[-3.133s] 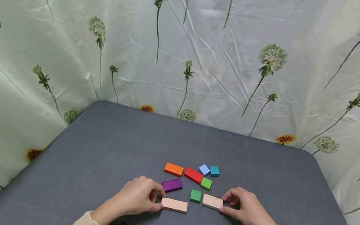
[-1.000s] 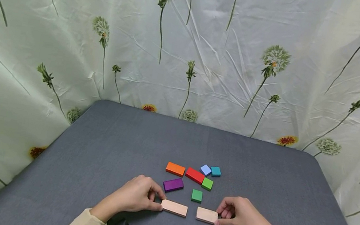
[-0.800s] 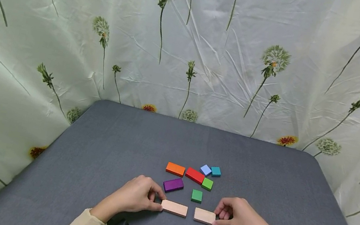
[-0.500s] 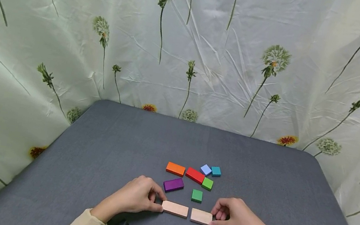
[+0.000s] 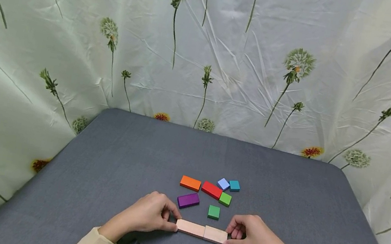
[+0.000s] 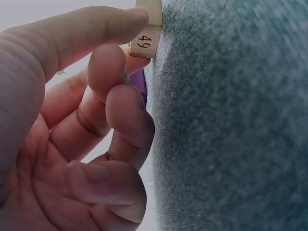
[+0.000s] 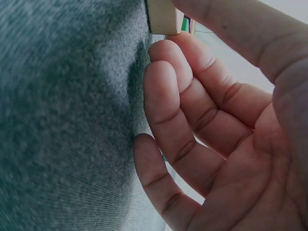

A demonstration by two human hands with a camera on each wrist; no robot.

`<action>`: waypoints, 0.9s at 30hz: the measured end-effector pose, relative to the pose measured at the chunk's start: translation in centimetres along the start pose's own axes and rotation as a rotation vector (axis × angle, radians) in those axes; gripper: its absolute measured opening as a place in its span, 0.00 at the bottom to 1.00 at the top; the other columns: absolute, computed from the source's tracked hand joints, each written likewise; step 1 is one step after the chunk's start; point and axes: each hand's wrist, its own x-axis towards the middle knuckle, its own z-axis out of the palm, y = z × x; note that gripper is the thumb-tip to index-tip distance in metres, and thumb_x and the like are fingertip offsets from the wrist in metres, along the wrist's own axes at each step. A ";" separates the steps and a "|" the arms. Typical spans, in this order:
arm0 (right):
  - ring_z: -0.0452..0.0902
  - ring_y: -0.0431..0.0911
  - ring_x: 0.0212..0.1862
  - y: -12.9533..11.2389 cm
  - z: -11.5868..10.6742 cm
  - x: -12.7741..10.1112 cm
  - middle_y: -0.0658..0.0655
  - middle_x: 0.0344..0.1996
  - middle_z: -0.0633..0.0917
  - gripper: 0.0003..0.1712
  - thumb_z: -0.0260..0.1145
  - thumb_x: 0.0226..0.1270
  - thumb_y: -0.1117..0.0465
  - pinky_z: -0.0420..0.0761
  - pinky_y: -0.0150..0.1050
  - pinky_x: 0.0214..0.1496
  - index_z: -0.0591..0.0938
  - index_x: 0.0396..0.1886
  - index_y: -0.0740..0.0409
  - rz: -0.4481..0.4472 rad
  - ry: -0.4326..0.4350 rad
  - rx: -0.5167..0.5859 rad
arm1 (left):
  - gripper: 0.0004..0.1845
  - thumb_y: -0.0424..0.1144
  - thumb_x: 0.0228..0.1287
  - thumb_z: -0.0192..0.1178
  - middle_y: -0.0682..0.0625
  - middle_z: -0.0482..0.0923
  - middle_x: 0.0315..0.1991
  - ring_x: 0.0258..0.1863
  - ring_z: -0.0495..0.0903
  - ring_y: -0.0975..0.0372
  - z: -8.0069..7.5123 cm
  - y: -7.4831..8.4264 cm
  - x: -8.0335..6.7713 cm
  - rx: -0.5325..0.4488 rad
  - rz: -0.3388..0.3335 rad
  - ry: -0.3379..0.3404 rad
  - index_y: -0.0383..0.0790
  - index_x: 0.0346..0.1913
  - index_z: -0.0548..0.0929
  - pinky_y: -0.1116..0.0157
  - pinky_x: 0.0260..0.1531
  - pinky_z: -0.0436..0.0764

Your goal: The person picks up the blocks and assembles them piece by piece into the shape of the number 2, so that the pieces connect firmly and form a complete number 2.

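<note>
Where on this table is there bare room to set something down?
The table is bare from the curtain down to the orange block, and along both side edges. It is crowded mid-front: coloured blocks cluster round the red block, and just below them the left hand and right hand pinch two joined wood blocks.

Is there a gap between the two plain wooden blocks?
No, in the head view the left block and the right block meet end to end, with the left hand and right hand pinching their outer ends.
</note>
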 end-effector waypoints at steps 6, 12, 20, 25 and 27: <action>0.75 0.34 0.30 0.0 0.0 0.0 0.46 0.27 0.81 0.14 0.85 0.59 0.56 0.76 0.30 0.33 0.86 0.35 0.52 0.004 -0.002 0.000 | 0.07 0.39 0.56 0.82 0.67 0.72 0.16 0.17 0.66 0.77 0.0 -0.1 0.0 -0.014 -0.007 0.000 0.50 0.37 0.94 0.73 0.21 0.62; 0.76 0.34 0.31 -0.1 0.0 0.1 0.45 0.27 0.82 0.14 0.85 0.59 0.55 0.76 0.30 0.34 0.86 0.35 0.50 0.013 -0.004 -0.013 | 0.07 0.39 0.56 0.82 0.67 0.72 0.16 0.17 0.66 0.77 0.1 -0.1 0.0 -0.014 -0.007 -0.002 0.50 0.37 0.94 0.73 0.21 0.63; 0.76 0.35 0.31 -0.1 0.0 0.1 0.45 0.27 0.82 0.14 0.85 0.59 0.54 0.76 0.31 0.33 0.86 0.35 0.50 0.018 -0.007 -0.018 | 0.07 0.40 0.56 0.82 0.67 0.72 0.16 0.17 0.66 0.77 0.0 -0.1 0.1 0.001 -0.005 -0.013 0.51 0.37 0.94 0.73 0.21 0.63; 0.76 0.34 0.30 -0.1 0.0 0.2 0.45 0.27 0.82 0.14 0.85 0.59 0.54 0.76 0.30 0.33 0.86 0.34 0.50 0.019 -0.010 -0.020 | 0.07 0.40 0.57 0.82 0.67 0.72 0.16 0.17 0.66 0.76 0.0 0.0 0.0 -0.005 -0.008 -0.021 0.51 0.37 0.94 0.73 0.21 0.62; 0.76 0.34 0.30 -0.1 0.0 0.2 0.45 0.27 0.82 0.14 0.85 0.59 0.54 0.76 0.31 0.33 0.85 0.34 0.50 0.019 -0.013 -0.019 | 0.07 0.40 0.57 0.81 0.67 0.72 0.16 0.17 0.66 0.77 0.0 0.0 0.0 -0.005 -0.011 -0.023 0.51 0.37 0.94 0.74 0.21 0.62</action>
